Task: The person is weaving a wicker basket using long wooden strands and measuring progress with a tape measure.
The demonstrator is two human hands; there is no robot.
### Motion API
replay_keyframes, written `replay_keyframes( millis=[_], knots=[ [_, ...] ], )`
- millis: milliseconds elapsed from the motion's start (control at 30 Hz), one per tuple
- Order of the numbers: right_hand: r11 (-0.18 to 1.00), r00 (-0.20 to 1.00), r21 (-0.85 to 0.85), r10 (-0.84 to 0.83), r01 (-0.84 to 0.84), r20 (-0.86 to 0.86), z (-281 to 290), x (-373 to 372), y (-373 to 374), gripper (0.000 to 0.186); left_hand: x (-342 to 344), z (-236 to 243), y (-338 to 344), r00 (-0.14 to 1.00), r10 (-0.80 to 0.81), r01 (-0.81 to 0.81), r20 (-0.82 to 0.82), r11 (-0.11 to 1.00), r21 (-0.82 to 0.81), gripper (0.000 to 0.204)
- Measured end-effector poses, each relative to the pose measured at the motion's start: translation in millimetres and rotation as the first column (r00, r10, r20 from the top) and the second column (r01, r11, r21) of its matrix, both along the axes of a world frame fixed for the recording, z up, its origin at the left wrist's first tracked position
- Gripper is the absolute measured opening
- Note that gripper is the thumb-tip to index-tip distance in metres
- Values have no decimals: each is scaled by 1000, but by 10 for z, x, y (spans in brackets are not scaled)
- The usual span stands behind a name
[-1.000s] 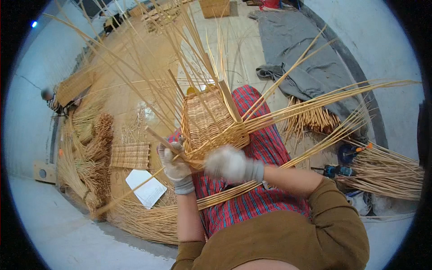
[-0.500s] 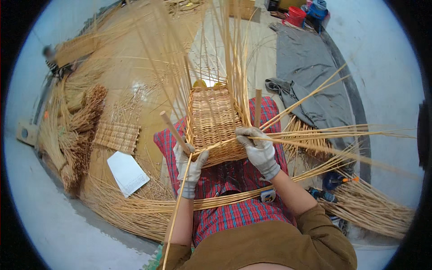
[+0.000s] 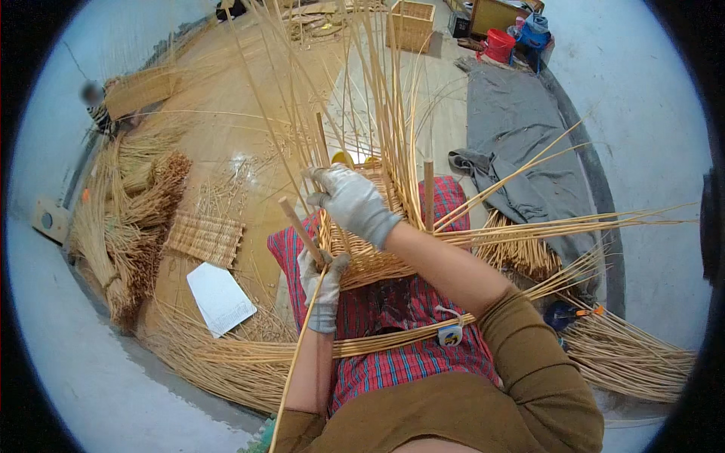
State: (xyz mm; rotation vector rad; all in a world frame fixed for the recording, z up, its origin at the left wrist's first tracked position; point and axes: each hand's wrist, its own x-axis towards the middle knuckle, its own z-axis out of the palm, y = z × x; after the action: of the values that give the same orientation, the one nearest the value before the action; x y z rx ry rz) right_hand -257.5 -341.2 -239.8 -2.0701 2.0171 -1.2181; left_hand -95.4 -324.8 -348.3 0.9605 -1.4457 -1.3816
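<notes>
On my lap, over a red plaid cloth point(image 3: 377, 370), rests a partly woven wicker basket point(image 3: 370, 268) with long upright rods point(image 3: 377, 98). Thick wooden sticks point(image 3: 300, 229) stand at its corners. My left hand point(image 3: 321, 291), in a dirty whitish glove, is closed at the near left corner around the stick's foot and a long willow rod point(image 3: 296, 362) that trails down past my forearm. My gloved right hand point(image 3: 353, 205) reaches across the basket to its left side, thumb and fingers apart near the upright rods. Part of the weave is hidden under it.
Loose rods point(image 3: 408, 330) lie across my lap beside a tape measure point(image 3: 449, 335). Bundles of rods point(image 3: 627, 351) lie right, with more point(image 3: 128, 226) left. A woven panel point(image 3: 204, 238), white paper point(image 3: 220, 298), grey cloth point(image 3: 521, 128) and a red bucket point(image 3: 498, 45) are around. Another person sits far left.
My right hand has left the near right corner and swung left and away across the basket. My left hand stays at its corner. The view has shifted slightly.
</notes>
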Motion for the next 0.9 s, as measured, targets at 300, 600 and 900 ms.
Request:
replay_keyframes(
  millis=[300, 600, 900],
  knots=[
    [952, 892, -236, -71, 194, 446, -120, 200, 918, 53, 149, -70, -68, 999, -21, 20, 39, 999, 40, 59],
    [909, 294, 28, -163, 416, 942, -591, -227, 1919, 9, 170, 237, 525, 977, -33, 139, 209, 847, -512, 27],
    [923, 949, -224, -297, 314, 105, 245, -279, 860, 42, -568, 311, 238, 898, -343, 340, 276, 939, 59, 25]
  ],
)
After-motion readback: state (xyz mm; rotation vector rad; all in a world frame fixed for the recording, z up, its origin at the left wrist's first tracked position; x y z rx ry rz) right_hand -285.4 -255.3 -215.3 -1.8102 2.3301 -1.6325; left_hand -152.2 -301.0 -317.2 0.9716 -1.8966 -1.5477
